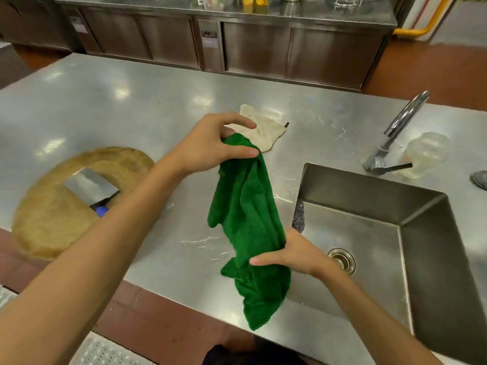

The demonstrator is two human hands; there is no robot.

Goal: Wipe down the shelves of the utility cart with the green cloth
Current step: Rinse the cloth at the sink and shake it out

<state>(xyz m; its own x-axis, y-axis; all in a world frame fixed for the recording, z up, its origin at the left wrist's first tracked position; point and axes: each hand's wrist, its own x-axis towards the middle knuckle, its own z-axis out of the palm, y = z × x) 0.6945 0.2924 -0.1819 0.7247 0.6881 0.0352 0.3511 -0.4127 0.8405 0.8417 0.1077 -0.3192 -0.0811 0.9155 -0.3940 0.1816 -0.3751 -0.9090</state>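
The left hand [216,143] is pinching the top of the green cloth [247,206] in a tight grip, while the right hand [295,255] is gripping its lower part. The cloth is hanging above the steel desk [118,101], just beside the sink [369,193].

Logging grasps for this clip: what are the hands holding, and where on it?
Both hold the green cloth: the left hand pinches its top end, the right hand grips it lower down.
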